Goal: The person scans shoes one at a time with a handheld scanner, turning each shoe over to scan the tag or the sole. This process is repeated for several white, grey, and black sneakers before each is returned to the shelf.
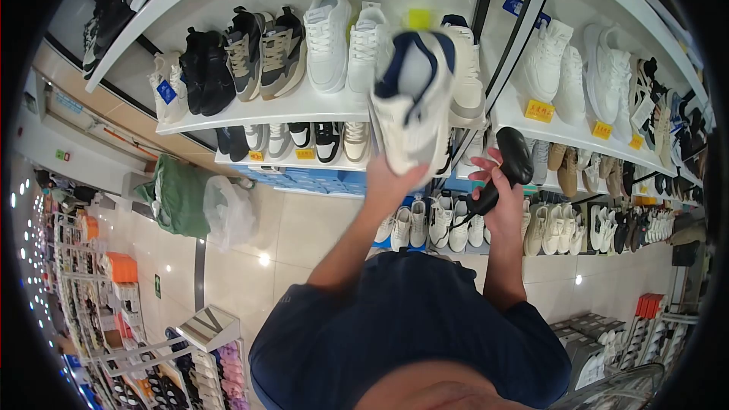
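Note:
My left hand [391,180] is closed around the toe end of a white and cream sneaker [410,133] with a navy lining. The sneaker is raised in front of the upper shelf, slightly blurred, with its opening toward the top. My right hand [501,193] grips the handle of a black handheld barcode scanner [515,156], held to the right of the sneaker and apart from it. A cable runs down from the handle. Behind the held sneaker, a similar white sneaker [467,80] stands on the shelf, partly covered.
White shelves [250,115] carry several pairs of shoes, among them grey-black sneakers [282,53] and white sneakers [328,42]. Yellow price tags [539,111] line the right shelf edge. A green bag [178,197] and a clear plastic bag [228,211] are at left. More shoe racks stand behind.

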`<state>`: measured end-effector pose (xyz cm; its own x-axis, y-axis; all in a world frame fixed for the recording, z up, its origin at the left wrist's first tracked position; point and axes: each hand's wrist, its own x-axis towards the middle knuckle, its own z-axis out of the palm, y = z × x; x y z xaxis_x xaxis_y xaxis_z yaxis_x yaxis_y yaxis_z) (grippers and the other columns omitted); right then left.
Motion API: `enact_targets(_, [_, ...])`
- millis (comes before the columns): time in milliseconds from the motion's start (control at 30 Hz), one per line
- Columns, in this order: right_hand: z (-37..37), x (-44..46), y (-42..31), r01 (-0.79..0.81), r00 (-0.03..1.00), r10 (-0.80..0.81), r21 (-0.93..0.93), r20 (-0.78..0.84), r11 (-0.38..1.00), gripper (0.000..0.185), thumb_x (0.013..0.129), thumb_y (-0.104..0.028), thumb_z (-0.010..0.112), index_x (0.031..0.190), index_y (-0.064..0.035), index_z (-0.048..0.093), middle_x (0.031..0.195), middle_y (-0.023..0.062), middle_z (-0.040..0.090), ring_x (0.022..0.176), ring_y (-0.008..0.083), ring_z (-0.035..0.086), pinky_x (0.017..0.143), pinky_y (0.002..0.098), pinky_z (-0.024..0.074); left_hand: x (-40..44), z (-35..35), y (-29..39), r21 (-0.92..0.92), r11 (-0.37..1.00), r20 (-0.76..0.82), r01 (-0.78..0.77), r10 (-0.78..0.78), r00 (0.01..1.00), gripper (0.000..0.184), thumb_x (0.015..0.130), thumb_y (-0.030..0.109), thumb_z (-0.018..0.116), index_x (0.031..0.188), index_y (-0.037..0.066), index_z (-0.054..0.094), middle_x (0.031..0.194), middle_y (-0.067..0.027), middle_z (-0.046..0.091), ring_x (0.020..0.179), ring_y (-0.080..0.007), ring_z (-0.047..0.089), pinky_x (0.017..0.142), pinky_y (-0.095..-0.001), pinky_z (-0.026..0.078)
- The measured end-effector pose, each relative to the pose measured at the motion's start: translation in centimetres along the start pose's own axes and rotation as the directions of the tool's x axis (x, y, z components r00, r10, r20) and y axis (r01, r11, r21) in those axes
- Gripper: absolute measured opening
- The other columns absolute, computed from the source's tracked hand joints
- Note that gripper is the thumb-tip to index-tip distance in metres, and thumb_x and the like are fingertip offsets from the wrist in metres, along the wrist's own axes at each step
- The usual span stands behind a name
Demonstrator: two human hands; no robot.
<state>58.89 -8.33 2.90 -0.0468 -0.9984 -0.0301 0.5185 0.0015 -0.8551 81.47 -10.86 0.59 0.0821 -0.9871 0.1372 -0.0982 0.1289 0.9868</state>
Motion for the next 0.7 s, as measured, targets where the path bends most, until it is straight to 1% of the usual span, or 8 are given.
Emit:
enact_targets(33, [-0.5,-0.1,0.4,-0.028,1.000,0.028,-0.009,-0.003,1.000,0.044,0.097,-0.015,0.057,0.136,-0.0002,0.045,0.115,0.0178,0.065,0.090,0.0178,0.064,0.058,0.0285,0.0503,1.7,0.5,0.6,0.003,0.999,-0.105,-0.041,0.041,0.994,0.058,0.073,0.029,0.083,0.116,-0.005,0.065,0.107,-0.0162,0.071,0.097,-0.0248,0.069,0.089,-0.0356,0.052])
enact_targets(100, [-1.3,-0.5,0.9,-0.043,0.999,0.043,-0.014,-0.013,0.999,0.043,0.097,-0.015,0.056,0.136,0.0002,0.046,0.114,0.0183,0.065,0.087,0.0177,0.064,0.057,0.0287,0.0501,5.5,1.5,2.1,-0.109,0.987,-0.128,-0.115,0.100,0.987,0.065,0.072,0.031,0.084,0.120,-0.007,0.062,0.117,-0.0205,0.067,0.106,-0.0272,0.066,0.094,-0.0377,0.050])
enact_targets(167, [-2.0,-0.9,1.3,-0.077,0.997,0.077,-0.020,-0.026,0.997,0.041,0.097,-0.013,0.060,0.134,-0.0002,0.048,0.111,0.0176,0.066,0.084,0.0165,0.064,0.057,0.0266,0.0497,9.6,2.7,1.6,0.025,0.979,-0.245,-0.202,0.202,0.948,0.079,0.071,0.031,0.084,0.131,-0.009,0.052,0.127,-0.0259,0.060,0.117,-0.0321,0.060,0.101,-0.0402,0.045])
enact_targets(200, [-2.3,-1.1,1.4,-0.069,0.998,0.068,-0.027,-0.017,0.997,0.041,0.096,-0.013,0.060,0.134,-0.0009,0.049,0.109,0.0171,0.067,0.083,0.0161,0.064,0.057,0.0264,0.0491,11.0,3.4,1.9,0.026,0.979,-0.245,-0.204,0.204,0.948,0.079,0.071,0.031,0.084,0.131,-0.009,0.052,0.127,-0.0259,0.060,0.117,-0.0321,0.060,0.101,-0.0402,0.045])
enact_targets(267, [-3.0,-1.5,1.5,-0.074,0.997,0.073,-0.043,-0.023,0.996,0.041,0.096,-0.013,0.059,0.134,0.0001,0.048,0.109,0.0179,0.066,0.082,0.0168,0.064,0.057,0.0272,0.0494,13.2,4.7,2.5,0.174,0.950,-0.393,-0.258,0.307,0.867,0.092,0.070,0.031,0.084,0.140,-0.008,0.040,0.133,-0.0293,0.053,0.123,-0.0375,0.053,0.105,-0.0427,0.040])
enact_targets(300, [-3.4,-1.6,1.5,-0.081,0.996,0.080,-0.059,-0.031,0.995,0.042,0.096,-0.013,0.058,0.134,0.0012,0.048,0.108,0.0188,0.065,0.080,0.0174,0.064,0.056,0.0279,0.0497,14.0,5.3,2.5,0.174,0.950,-0.394,-0.260,0.310,0.865,0.092,0.070,0.031,0.084,0.140,-0.008,0.040,0.133,-0.0293,0.053,0.123,-0.0375,0.053,0.105,-0.0427,0.040])
enact_targets(367, [-4.1,-2.0,1.4,-0.085,0.995,0.083,-0.054,-0.047,0.995,0.041,0.096,-0.012,0.058,0.134,0.0015,0.048,0.106,0.0185,0.065,0.078,0.0174,0.064,0.056,0.0276,0.0497,15.2,6.5,2.3,0.395,0.913,-0.470,-0.102,0.296,0.831,0.095,0.069,0.033,0.085,0.141,-0.007,0.038,0.129,-0.0274,0.057,0.119,-0.0369,0.057,0.104,-0.0425,0.042])
enact_targets(700, [-8.1,-2.5,0.6,-0.122,0.989,0.115,-0.076,-0.090,0.990,0.041,0.096,-0.012,0.058,0.134,-0.0002,0.048,0.103,0.0156,0.066,0.077,0.0161,0.063,0.054,0.0265,0.0483,16.8,9.5,-0.4,0.501,0.860,-0.444,-0.098,0.353,0.823,0.095,0.074,0.030,0.081,0.144,-0.010,0.031,0.135,-0.0336,0.046,0.126,-0.0476,0.043,0.109,-0.0497,0.033])
